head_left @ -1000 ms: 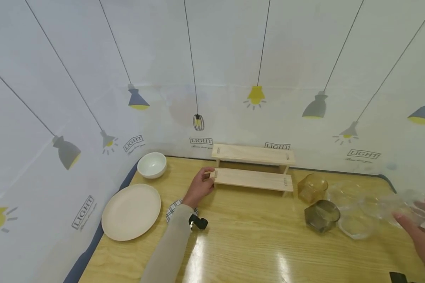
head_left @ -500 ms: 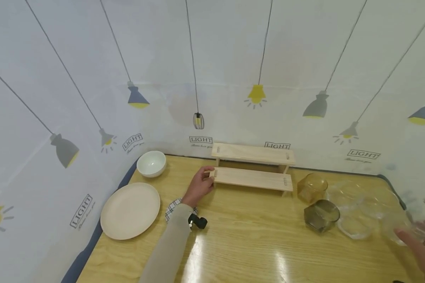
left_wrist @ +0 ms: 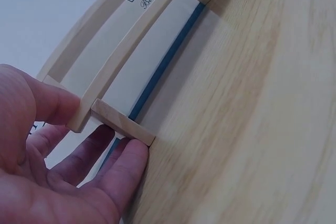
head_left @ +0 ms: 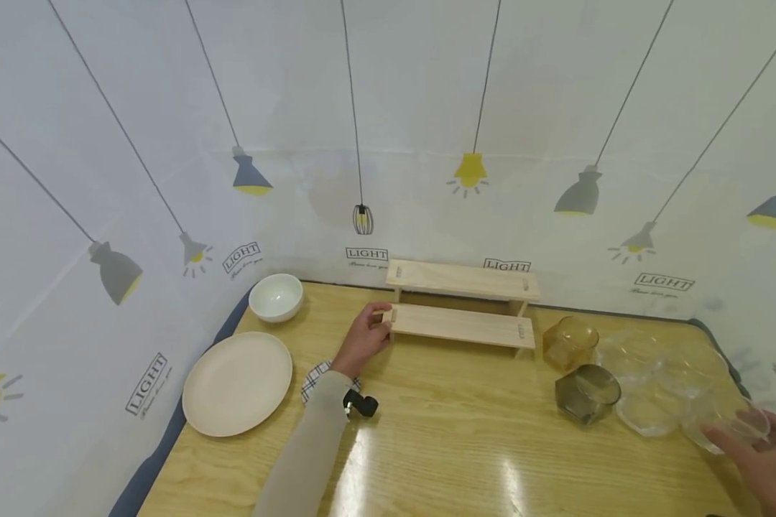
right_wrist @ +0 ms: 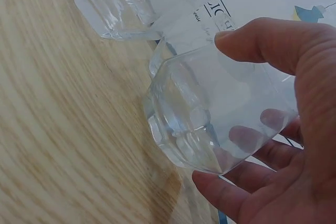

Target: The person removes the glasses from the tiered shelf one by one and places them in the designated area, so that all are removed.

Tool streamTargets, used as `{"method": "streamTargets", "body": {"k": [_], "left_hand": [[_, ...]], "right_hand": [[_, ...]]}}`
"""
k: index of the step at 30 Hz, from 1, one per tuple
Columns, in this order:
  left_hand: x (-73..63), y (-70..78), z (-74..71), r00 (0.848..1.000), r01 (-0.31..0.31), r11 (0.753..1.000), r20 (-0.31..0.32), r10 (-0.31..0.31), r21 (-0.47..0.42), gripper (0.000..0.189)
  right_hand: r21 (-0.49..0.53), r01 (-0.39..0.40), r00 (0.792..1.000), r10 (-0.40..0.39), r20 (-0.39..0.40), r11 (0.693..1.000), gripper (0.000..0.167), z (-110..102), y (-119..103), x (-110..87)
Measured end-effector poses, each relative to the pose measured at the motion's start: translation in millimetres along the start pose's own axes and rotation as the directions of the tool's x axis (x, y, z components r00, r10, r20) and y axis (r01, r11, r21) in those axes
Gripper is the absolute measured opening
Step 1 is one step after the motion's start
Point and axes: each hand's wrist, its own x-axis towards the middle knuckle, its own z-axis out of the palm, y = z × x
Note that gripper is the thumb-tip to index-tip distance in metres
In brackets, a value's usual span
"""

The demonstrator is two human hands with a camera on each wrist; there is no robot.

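A two-tier light wooden shelf (head_left: 462, 327) stands against the back wall. My left hand (head_left: 365, 339) grips the left end of its lower tier. In the left wrist view the thumb presses the board's end (left_wrist: 84, 109) and the other fingers lie by its leg (left_wrist: 123, 121). At the far right, my right hand (head_left: 766, 456) holds a clear faceted glass (right_wrist: 181, 114), thumb on one side and fingers on the other. That glass is beside several other clear glasses (head_left: 649, 411); its base is on or very near the table.
Left of the clear glasses stand an amber glass (head_left: 569, 343) and a smoky grey glass (head_left: 587, 396). A white bowl (head_left: 276, 298) and a cream plate (head_left: 236, 385) sit at the left. A checked cloth-like item (head_left: 313, 380) is partly hidden under my left forearm.
My right hand has brought the clear glass down and toward me, to the near side of the glass group. My left hand stays on the shelf end.
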Motion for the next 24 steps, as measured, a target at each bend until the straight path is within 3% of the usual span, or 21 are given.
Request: {"method": "streamTargets", "body": {"k": [6,12,17,20,22,24], "left_hand": [[0.8,0.0,2.8,1.0,0.003,1.0,-0.001,-0.003,0.005,0.034],[-0.7,-1.1,3.5,1.0,-0.011,1.0,-0.021,0.011,0.014,0.035],[-3.2,-1.0,2.8,0.999,-0.02,0.999,-0.041,0.021,0.041,0.034],[-7.3,1.4,1.0,0.998,-0.036,0.997,-0.04,0.039,0.069,0.035],[-11.6,5.0,-1.7,0.998,-0.048,0.994,-0.037,0.052,0.093,0.036],[-15.8,8.5,-5.6,0.997,-0.054,0.986,-0.048,0.062,0.157,0.036]], "right_hand": [[0.009,0.032,0.999,-0.032,-0.016,0.999,0.101,-1.2,2.0,1.6],[0.04,0.129,0.986,-0.124,-0.113,0.991,0.086,-4.9,-2.5,2.2],[0.127,0.096,0.978,-0.07,-0.195,0.987,0.078,-2.3,-22.6,-8.2],[0.15,0.115,0.97,-0.078,-0.232,0.982,0.072,-1.0,-41.6,-21.7],[0.138,0.172,0.957,-0.132,-0.259,0.975,0.069,1.4,-53.9,-31.3],[0.108,0.261,0.922,-0.215,-0.321,0.959,0.064,7.1,-66.7,-39.1]]}}
